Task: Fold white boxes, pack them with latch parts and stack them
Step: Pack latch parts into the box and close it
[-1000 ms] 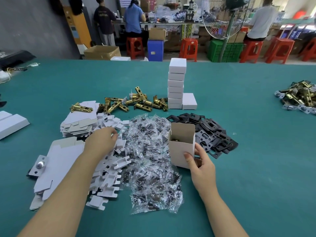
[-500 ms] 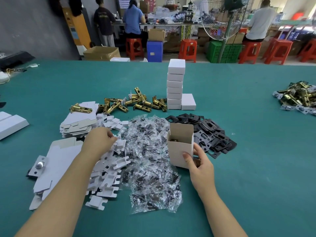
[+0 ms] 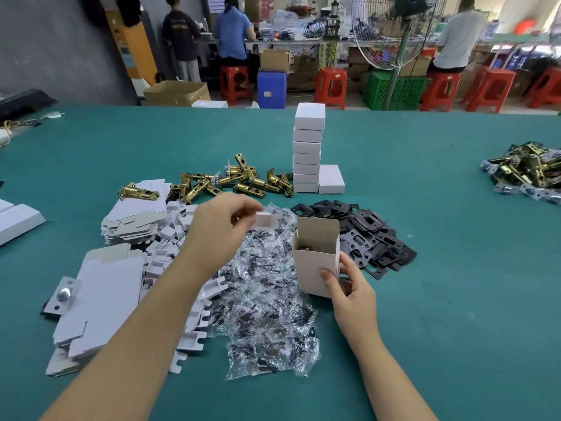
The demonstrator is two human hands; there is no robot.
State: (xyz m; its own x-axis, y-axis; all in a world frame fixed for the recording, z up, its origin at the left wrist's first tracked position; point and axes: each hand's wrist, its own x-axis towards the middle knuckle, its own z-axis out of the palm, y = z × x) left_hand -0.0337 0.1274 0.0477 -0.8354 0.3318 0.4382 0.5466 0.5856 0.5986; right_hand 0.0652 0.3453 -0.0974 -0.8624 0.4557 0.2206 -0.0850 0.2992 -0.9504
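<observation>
My right hand [image 3: 349, 287] grips an upright white box [image 3: 314, 259] with its top flap open; a brass part shows inside. My left hand [image 3: 221, 226] is raised above the table and pinches a small white cardboard insert [image 3: 263, 220], just left of the box's open top. Below lie a heap of white inserts [image 3: 173, 238], clear bags of screws [image 3: 267, 299], black strike plates [image 3: 367, 235] and brass latches [image 3: 236, 180]. A stack of closed white boxes [image 3: 307, 153] stands behind, with one more box [image 3: 331, 179] beside it.
Flat unfolded box blanks [image 3: 100, 299] lie at the left, with a silver latch plate [image 3: 62, 294] on their edge. A second pile of brass latches [image 3: 528, 171] sits far right. White trays [image 3: 18, 220] are at the left edge. People work at benches beyond the green table [image 3: 455, 299].
My left hand has lifted off the insert heap with one insert pinched and moved right toward the open box. My right hand still holds the box.
</observation>
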